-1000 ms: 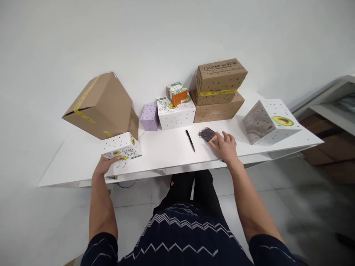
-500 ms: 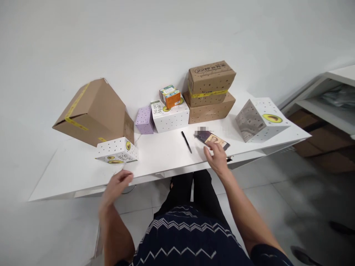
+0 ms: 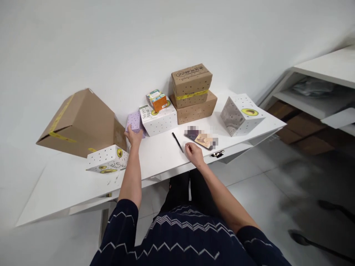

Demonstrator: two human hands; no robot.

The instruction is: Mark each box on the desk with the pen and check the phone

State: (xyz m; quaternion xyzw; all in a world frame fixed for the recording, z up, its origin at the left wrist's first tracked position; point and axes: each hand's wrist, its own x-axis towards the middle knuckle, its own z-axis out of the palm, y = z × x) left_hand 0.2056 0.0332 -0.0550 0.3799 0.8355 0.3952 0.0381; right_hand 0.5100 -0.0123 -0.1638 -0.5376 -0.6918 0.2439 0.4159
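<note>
My left hand (image 3: 134,136) reaches to the back of the table, its fingers and thumb around the front of a small purple dotted box (image 3: 134,120). The box stands against a white box with an avocado print (image 3: 159,122). A small orange box (image 3: 156,101) lies on top of that white box. My right hand (image 3: 195,154) rests at the table's front edge, fingers curled in, with nothing visible in them. Just left of it lies a black pen (image 3: 177,142). Beyond it is a dark flat thing with a picture on it (image 3: 201,139), partly blurred out.
A large carton (image 3: 83,125) stands at the left, with a white avocado box (image 3: 104,159) before it. Two stacked cartons (image 3: 194,111) are at the back. Another white box (image 3: 244,118) stands at the right of the white table (image 3: 155,162). Shelves (image 3: 313,99) are at far right.
My left hand has moved from the table's front edge forward to the purple box. My right hand has drawn back from the flat thing toward the pen, its fingers more curled. The view has shifted.
</note>
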